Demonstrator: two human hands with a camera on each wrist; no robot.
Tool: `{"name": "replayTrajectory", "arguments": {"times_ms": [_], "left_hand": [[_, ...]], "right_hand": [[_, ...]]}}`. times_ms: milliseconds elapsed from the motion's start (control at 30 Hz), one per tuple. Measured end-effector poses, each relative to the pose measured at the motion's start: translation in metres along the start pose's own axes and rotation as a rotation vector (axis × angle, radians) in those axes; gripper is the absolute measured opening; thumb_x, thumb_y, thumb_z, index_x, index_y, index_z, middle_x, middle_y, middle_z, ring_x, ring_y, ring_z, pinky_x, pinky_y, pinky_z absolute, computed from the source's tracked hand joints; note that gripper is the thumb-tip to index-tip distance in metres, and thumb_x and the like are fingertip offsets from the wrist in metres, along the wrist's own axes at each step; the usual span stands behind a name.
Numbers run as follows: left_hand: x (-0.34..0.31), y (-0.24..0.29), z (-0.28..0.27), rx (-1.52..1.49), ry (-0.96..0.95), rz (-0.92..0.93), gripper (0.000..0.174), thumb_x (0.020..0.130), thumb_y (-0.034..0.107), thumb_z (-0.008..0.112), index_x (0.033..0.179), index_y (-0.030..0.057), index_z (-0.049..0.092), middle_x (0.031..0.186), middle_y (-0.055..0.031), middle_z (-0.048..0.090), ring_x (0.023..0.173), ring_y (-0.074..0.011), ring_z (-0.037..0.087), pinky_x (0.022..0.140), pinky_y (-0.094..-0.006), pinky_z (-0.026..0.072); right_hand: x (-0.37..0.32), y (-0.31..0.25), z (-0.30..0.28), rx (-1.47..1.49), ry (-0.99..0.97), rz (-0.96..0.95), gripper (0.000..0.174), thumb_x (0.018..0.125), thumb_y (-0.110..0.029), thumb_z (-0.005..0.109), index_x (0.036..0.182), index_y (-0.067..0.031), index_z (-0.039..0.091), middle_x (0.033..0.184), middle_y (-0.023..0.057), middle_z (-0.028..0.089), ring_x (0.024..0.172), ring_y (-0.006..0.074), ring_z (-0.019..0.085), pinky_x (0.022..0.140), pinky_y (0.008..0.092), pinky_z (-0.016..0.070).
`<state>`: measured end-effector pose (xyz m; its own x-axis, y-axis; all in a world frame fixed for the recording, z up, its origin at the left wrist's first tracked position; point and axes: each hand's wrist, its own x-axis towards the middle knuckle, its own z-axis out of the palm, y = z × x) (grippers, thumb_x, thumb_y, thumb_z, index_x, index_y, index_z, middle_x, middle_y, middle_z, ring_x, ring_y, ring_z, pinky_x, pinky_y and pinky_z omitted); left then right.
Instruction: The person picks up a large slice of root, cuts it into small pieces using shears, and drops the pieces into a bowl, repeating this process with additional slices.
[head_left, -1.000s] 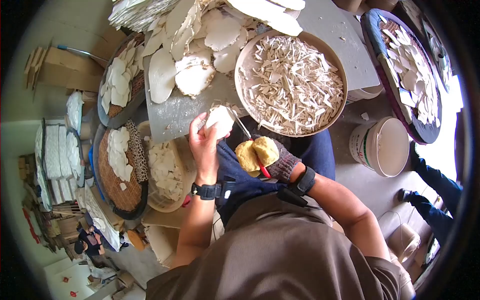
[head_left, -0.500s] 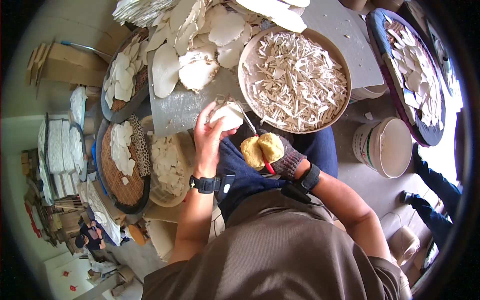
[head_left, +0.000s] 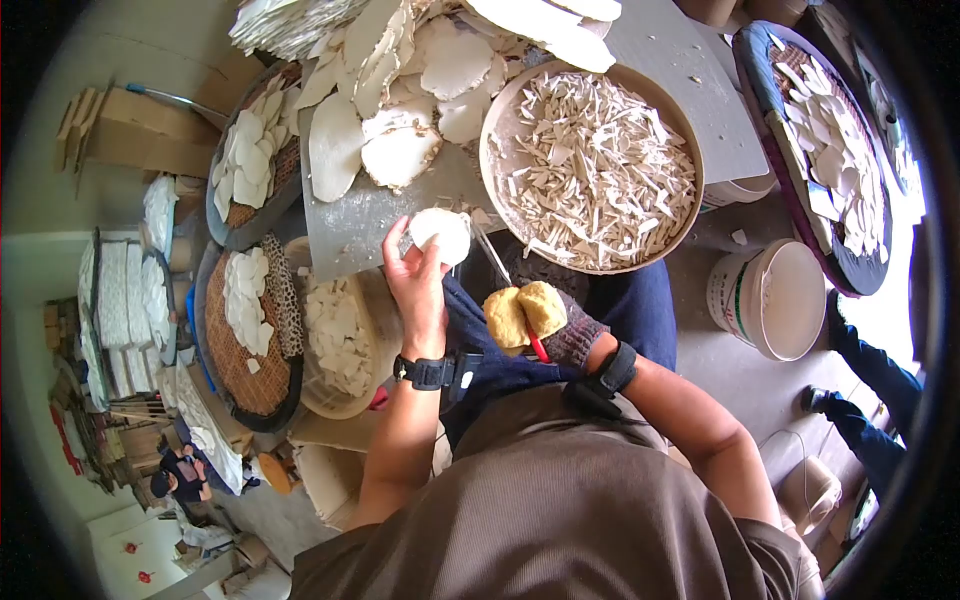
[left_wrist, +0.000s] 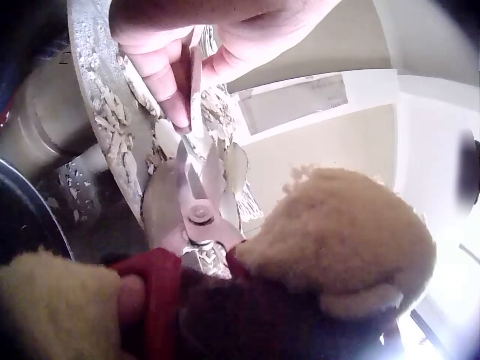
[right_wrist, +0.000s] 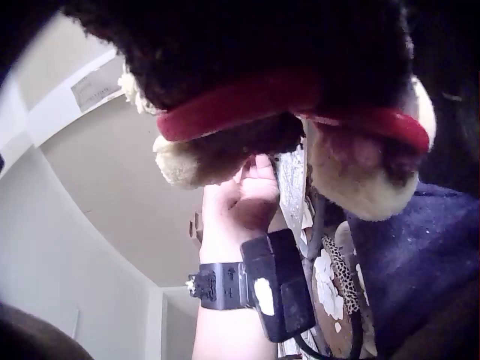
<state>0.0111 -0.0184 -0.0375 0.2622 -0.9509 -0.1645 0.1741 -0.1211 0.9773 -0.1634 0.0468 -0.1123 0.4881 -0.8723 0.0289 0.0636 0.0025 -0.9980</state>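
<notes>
In the head view my bare left hand pinches a thin, round white slice between thumb and fingers, over the near table edge. My right hand, in a dark knitted glove, grips red-handled shears with yellow foam padding on the handles. The blades point up toward the slice's right edge. Seen edge-on in the left wrist view, the slice stands just beyond the tips of the parted blades. Glove and foam cover much of the red handles in the right wrist view.
A round tray of white strips stands on the metal table, beside a heap of larger slices. At left are a basket of pieces and woven trays. A white bucket stands right; another person's legs show beyond.
My left hand has turned the slice, so its round face now shows flatter to the head camera, slightly farther from the blades. The right hand keeps its grip on the shears. The head view has shifted slightly.
</notes>
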Motion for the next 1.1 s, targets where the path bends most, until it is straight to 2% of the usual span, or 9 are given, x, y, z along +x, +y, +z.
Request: {"name": "replayTrajectory", "arguments": {"times_ms": [167, 300, 467, 667, 733, 833, 933, 1000, 1100], "left_hand": [[-0.007, 0.001, 0.009, -0.019, -0.125, 0.004, 0.050, 0.088, 0.001, 0.055, 0.134, 0.0052, 0.036, 0.112, -0.0143, 0.060, 0.094, -0.0152, 0.061, 0.072, -0.0265, 0.0546], [-0.003, 0.000, 0.008, 0.034, -0.165, -0.001, 0.049, 0.088, 0.003, 0.055, 0.134, 0.0017, 0.038, 0.110, -0.0136, 0.061, 0.092, -0.0170, 0.062, 0.070, -0.0285, 0.0575], [0.002, -0.006, 0.006, 0.007, -0.173, 0.007, 0.045, 0.088, 0.003, 0.056, 0.131, 0.0017, 0.043, 0.107, -0.0127, 0.062, 0.089, -0.0181, 0.064, 0.070, -0.0301, 0.0577], [0.001, 0.001, -0.003, 0.052, -0.324, -0.142, 0.046, 0.088, 0.009, 0.061, 0.130, 0.0001, 0.045, 0.104, -0.0130, 0.063, 0.084, -0.0165, 0.065, 0.065, -0.0285, 0.0569], [-0.006, -0.004, 0.002, 0.015, -0.249, -0.089, 0.045, 0.087, 0.008, 0.061, 0.129, -0.0008, 0.047, 0.099, -0.0131, 0.065, 0.079, -0.0169, 0.065, 0.064, -0.0281, 0.0565], [-0.004, -0.002, 0.000, 0.044, -0.270, -0.116, 0.043, 0.087, 0.008, 0.060, 0.127, -0.0022, 0.048, 0.093, -0.0130, 0.065, 0.075, -0.0173, 0.066, 0.062, -0.0276, 0.0558], [0.000, -0.001, -0.006, 0.073, -0.300, -0.175, 0.042, 0.087, 0.008, 0.059, 0.126, -0.0027, 0.048, 0.089, -0.0129, 0.066, 0.072, -0.0181, 0.066, 0.060, -0.0270, 0.0553], [0.004, -0.001, -0.011, 0.122, -0.353, -0.221, 0.042, 0.089, 0.007, 0.055, 0.129, 0.0027, 0.047, 0.104, -0.0122, 0.064, 0.081, -0.0200, 0.067, 0.065, -0.0303, 0.0582], [0.005, 0.002, -0.012, 0.146, -0.368, -0.232, 0.041, 0.089, 0.008, 0.055, 0.129, 0.0030, 0.047, 0.104, -0.0121, 0.064, 0.078, -0.0206, 0.067, 0.063, -0.0298, 0.0578]], "right_hand": [[0.012, 0.030, 0.005, 0.150, 0.058, 0.071, 0.029, 0.089, -0.013, 0.061, 0.114, -0.0001, 0.055, 0.109, 0.0083, 0.063, 0.099, 0.0163, 0.062, 0.090, 0.0328, 0.0492], [0.006, -0.020, -0.007, -0.140, -0.015, 0.026, 0.029, 0.087, -0.013, 0.064, 0.112, -0.0010, 0.056, 0.108, 0.0077, 0.064, 0.098, 0.0149, 0.062, 0.089, 0.0312, 0.0493], [0.003, -0.001, 0.003, 0.034, 0.114, -0.023, 0.043, 0.064, -0.028, 0.077, 0.099, -0.0096, 0.061, 0.091, 0.0117, 0.064, 0.086, 0.0307, 0.062, 0.077, 0.0359, 0.0506], [0.008, -0.025, -0.010, -0.143, -0.062, 0.042, 0.030, 0.079, -0.013, 0.071, 0.106, -0.0034, 0.059, 0.102, 0.0065, 0.065, 0.095, 0.0134, 0.062, 0.083, 0.0297, 0.0494], [0.012, -0.028, -0.008, -0.188, 0.016, 0.132, 0.030, 0.074, -0.012, 0.073, 0.101, -0.0056, 0.061, 0.097, 0.0065, 0.066, 0.094, 0.0170, 0.063, 0.083, 0.0305, 0.0493], [0.010, -0.028, -0.005, -0.518, 0.046, -0.154, 0.031, 0.073, -0.013, 0.074, 0.100, -0.0059, 0.062, 0.097, 0.0077, 0.066, 0.093, 0.0191, 0.063, 0.083, 0.0308, 0.0493], [0.005, 0.001, 0.001, -0.114, 0.003, 0.042, 0.026, 0.083, -0.017, 0.068, 0.104, -0.0023, 0.062, 0.100, 0.0082, 0.067, 0.091, 0.0155, 0.064, 0.081, 0.0296, 0.0504], [0.004, 0.003, 0.002, -0.055, 0.013, 0.092, 0.025, 0.087, -0.019, 0.064, 0.105, -0.0009, 0.062, 0.101, 0.0084, 0.067, 0.091, 0.0143, 0.063, 0.081, 0.0288, 0.0507], [0.005, -0.001, 0.002, -0.064, 0.031, 0.103, 0.024, 0.087, -0.017, 0.064, 0.104, -0.0015, 0.062, 0.100, 0.0076, 0.067, 0.092, 0.0149, 0.063, 0.082, 0.0287, 0.0503]]}}
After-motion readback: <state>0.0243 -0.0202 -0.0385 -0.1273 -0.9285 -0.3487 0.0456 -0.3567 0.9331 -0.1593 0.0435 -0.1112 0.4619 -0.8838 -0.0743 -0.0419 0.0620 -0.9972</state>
